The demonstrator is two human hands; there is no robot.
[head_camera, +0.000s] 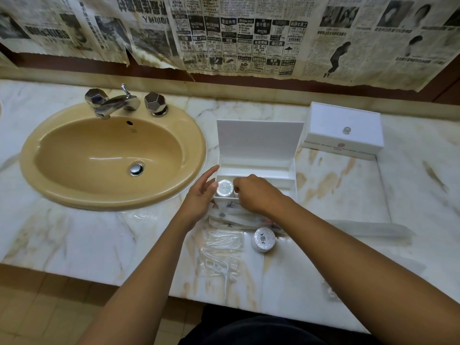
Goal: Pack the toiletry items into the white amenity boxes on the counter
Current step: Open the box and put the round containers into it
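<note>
An open white amenity box (258, 168) stands on the marble counter with its lid tipped up. A round wrapped soap (224, 188) sits in its front left compartment. My left hand (202, 192) rests against the box's left side with its fingers straight. My right hand (256, 192) hovers over the box's front, fingers curled beside the soap; what they pinch is hidden. A second round soap (263, 239) lies on the counter in front of the box, next to flat white sachets (234, 216) and clear plastic packets (222, 247). A closed white box (344, 130) stands at the back right.
A tan sink (112, 155) with chrome taps (119, 102) fills the left of the counter. Newspaper sheets (249, 33) hang along the wall. A long clear packet (368, 229) lies at the right. The counter's front edge (124, 277) runs close to my body.
</note>
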